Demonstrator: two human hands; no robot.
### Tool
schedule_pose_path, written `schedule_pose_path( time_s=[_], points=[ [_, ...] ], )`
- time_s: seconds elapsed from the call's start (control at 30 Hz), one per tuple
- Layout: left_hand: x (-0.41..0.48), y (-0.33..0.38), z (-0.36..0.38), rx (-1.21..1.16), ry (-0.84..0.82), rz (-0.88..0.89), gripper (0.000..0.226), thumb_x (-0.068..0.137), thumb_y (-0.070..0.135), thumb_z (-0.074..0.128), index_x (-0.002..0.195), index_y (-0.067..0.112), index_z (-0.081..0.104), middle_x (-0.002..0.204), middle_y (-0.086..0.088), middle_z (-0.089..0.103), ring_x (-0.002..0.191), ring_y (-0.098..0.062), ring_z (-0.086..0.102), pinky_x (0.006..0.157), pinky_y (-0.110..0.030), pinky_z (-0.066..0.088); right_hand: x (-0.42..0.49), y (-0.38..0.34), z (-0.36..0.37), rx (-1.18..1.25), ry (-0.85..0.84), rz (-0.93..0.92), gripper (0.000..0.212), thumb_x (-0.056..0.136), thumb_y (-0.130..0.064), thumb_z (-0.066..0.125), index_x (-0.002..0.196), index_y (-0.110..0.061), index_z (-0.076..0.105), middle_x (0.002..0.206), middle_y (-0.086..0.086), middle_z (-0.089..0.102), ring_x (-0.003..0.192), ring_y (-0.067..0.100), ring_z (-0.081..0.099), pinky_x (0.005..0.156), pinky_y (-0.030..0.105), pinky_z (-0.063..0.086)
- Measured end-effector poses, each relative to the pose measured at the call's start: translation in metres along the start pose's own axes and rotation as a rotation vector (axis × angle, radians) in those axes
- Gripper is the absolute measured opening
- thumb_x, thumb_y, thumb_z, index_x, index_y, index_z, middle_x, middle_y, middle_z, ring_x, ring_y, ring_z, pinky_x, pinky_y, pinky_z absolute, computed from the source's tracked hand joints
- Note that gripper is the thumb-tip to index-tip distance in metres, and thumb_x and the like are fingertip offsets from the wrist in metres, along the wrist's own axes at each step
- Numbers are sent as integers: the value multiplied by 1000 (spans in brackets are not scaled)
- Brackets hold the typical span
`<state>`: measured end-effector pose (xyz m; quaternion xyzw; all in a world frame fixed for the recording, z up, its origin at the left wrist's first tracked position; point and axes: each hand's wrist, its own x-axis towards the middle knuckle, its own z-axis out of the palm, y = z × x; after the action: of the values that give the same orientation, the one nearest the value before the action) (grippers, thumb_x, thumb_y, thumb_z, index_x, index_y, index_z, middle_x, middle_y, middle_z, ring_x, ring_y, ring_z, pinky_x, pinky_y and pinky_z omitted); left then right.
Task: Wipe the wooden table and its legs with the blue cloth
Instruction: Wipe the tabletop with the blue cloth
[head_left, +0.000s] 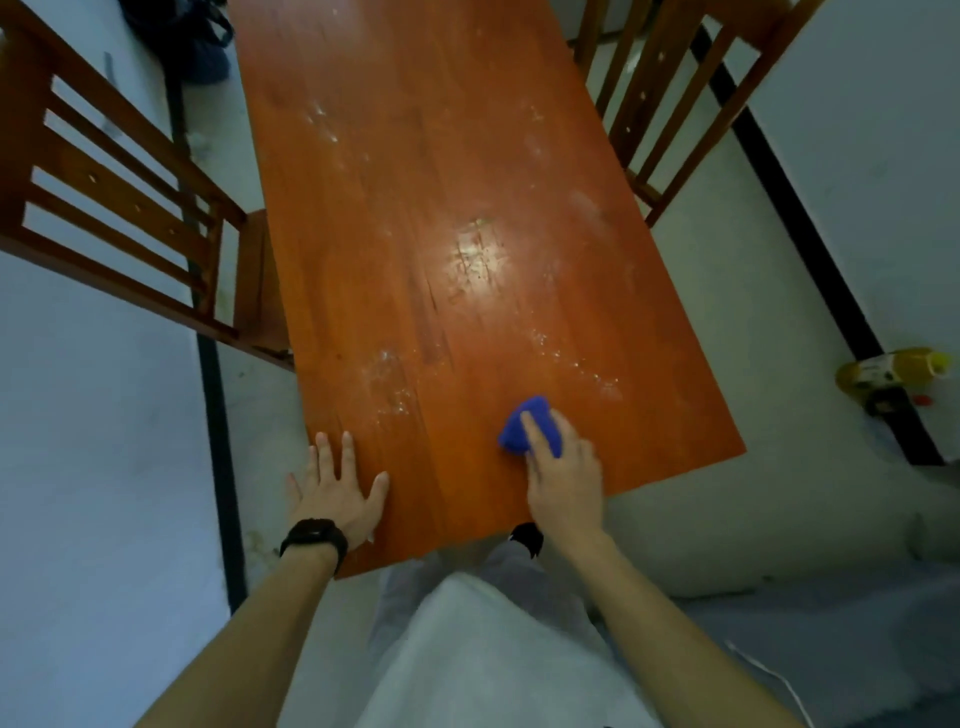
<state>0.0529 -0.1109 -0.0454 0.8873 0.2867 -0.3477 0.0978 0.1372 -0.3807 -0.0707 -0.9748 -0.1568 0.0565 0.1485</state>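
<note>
Right hand (563, 483) gripping bunched blue cloth (513, 437), fingers curling over it, pressing it onto wooden table (426, 208) close to near edge, left hand (335, 496) lying flat on near left corner, fingers spreading uncurled, white residue (387, 374) showing beyond cloth

Both arms reach forward; left hand (337, 493) flat, fingers spread; right hand (563, 483) grips the blue cloth (511, 436)
</note>
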Motion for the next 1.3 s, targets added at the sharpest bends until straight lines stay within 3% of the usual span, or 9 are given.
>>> schedule_pose_path(
  time_s=[0.1,0.2,0.4,0.5,0.63,0.73,0.97,1.1,1.3],
  points=[
    [-14,33,3,-34,135,51,77,99,60,23,156,25,-13,163,-6,-19,152,-28,-8,122,-53,1,-22,-10,17,7,-126,-267,80,75,-19,77,145,-33,42,148,9,46,100,29,58,75,39,48],
    [-28,74,15,15,113,253,72,100,56,24,155,31,-14,163,0,-20,152,-24,-8,121,-51,0,-21,52,0,-25,-101,-209,83,72,-14,78,146,-30,43,147,13,45,102,33,57,76,41,49],
    [-39,111,39,107,-11,272,70,100,60,18,153,34,-21,158,3,-31,150,-23,-18,118,-54,-5,6,189,-62,50,82,655,56,101,-25,46,154,-25,26,153,20,29,130,44,40,105,58,38],
    [-36,107,40,148,-19,262,71,99,60,18,152,33,-22,158,2,-30,150,-23,-17,118,-54,-4,9,142,-52,57,155,371,52,99,-21,50,150,-21,39,149,20,38,122,41,48,99,51,44],
    [-33,106,35,110,-106,232,69,100,60,16,153,34,-20,155,5,-32,151,-22,-15,120,-53,1,-16,70,-14,-25,-99,-158,83,75,-15,76,147,-32,39,149,10,44,105,28,56,78,39,49],
    [-34,109,30,85,-139,225,65,101,58,13,153,35,-19,159,5,-29,151,-21,-16,120,-53,1,-10,101,-21,-58,-126,-264,89,69,-15,79,147,-34,40,149,8,44,104,28,57,77,39,49],
    [-31,107,37,19,-137,250,63,101,57,10,151,37,-22,148,10,-40,148,-19,-23,119,-53,1,54,198,-77,26,52,663,52,104,-29,36,155,-29,23,159,14,22,140,40,29,113,52,26],
    [-31,101,41,18,-123,253,63,102,55,11,150,38,-25,148,11,-42,148,-18,-23,119,-54,3,47,113,-51,49,141,196,52,100,-24,51,150,-25,38,152,15,38,121,38,48,97,47,42],
    [-27,104,37,-52,-165,220,61,102,56,12,152,39,-19,156,12,-32,150,-17,-19,120,-53,8,12,54,4,-72,-178,-391,81,80,-27,76,149,-36,33,153,5,37,116,29,50,87,42,48]
  ],
)
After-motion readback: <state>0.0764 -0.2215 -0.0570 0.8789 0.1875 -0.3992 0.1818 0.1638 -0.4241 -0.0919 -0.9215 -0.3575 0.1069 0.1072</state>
